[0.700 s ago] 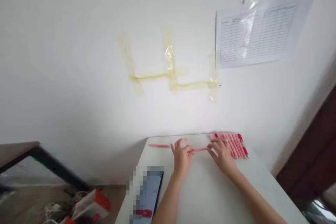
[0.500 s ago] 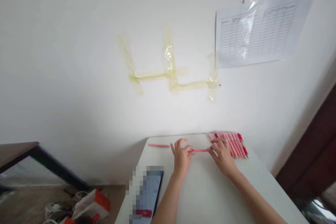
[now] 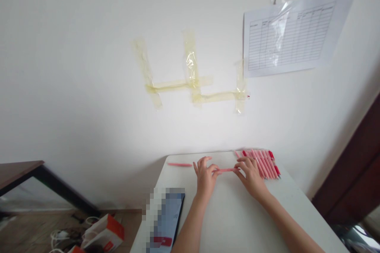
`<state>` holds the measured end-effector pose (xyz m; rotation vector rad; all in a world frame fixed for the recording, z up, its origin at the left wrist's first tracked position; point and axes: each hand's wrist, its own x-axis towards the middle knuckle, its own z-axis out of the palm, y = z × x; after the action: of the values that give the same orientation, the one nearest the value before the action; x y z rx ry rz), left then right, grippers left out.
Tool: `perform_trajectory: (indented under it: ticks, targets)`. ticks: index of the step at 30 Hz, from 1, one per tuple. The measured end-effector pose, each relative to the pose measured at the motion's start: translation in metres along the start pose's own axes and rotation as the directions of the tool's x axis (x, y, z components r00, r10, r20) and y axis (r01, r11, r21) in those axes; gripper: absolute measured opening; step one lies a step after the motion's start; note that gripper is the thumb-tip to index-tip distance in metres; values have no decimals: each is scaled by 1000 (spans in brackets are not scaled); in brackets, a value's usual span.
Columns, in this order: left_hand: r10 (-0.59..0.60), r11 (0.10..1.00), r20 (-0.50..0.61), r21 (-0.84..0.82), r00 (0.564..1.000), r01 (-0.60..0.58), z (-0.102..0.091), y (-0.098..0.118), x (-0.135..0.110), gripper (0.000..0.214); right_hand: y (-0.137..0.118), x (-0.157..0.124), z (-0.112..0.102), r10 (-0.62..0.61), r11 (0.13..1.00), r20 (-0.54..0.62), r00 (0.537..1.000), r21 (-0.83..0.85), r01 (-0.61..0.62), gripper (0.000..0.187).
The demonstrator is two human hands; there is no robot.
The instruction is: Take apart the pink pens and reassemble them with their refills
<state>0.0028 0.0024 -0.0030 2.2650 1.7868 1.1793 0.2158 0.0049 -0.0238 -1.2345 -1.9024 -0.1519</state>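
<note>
A slim pink pen barrel [image 3: 227, 170] lies level between my two hands, over the far part of the white table [image 3: 228, 213]. My left hand [image 3: 205, 176] pinches its left end between thumb and fingers. At the other end, my right hand [image 3: 250, 174] grips it with thumb and forefinger. To the left of my left hand lies another pink pen part [image 3: 179, 164]. Just beyond my right hand, several pink pens [image 3: 265, 163] rest side by side, some with red and silvery ends.
A phone or tablet [image 3: 168, 221], partly pixelated, lies at the table's left edge. Behind the table is a white wall with yellowish tape [image 3: 191, 63] and a taped printed sheet [image 3: 292, 35]. A dark-legged table [image 3: 63, 187] and an orange-white box [image 3: 103, 231] are at lower left.
The right fingers have shifted very slightly at the right end of the pen barrel. Both hands otherwise keep their place, and the pens on the table have not moved.
</note>
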Motion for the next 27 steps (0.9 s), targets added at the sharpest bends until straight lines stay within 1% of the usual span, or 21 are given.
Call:
perform_trajectory:
  ticks: [6, 9, 15, 21, 24, 27]
  targets:
    - [10, 1000, -1, 7, 1000, -10, 0, 0, 0, 7, 1, -2, 2, 27, 999, 1, 1000, -24, -27, 26]
    - [9, 1000, -4, 12, 1000, -9, 0, -1, 0, 7, 1, -1, 1, 25, 999, -12, 1000, -22, -25, 23]
    - [4, 1000, 3, 17, 1000, -4, -1, 0, 0, 6, 0, -3, 1, 8, 1000, -5, 1000, -13, -8, 22]
    - [6, 1000, 8, 12, 1000, -7, -2, 2, 0, 6, 2, -3, 5, 25, 999, -1, 1000, -34, -25, 30]
    - [2, 1000, 9, 17, 1000, -2, -3, 2, 0, 6, 0, -2, 2, 35, 999, -14, 999, -29, -36, 25]
    - [4, 1000, 9, 23, 1000, -5, -3, 2, 0, 5, -1, -1, 0, 25, 1000, -19, 1000, -13, -25, 25]
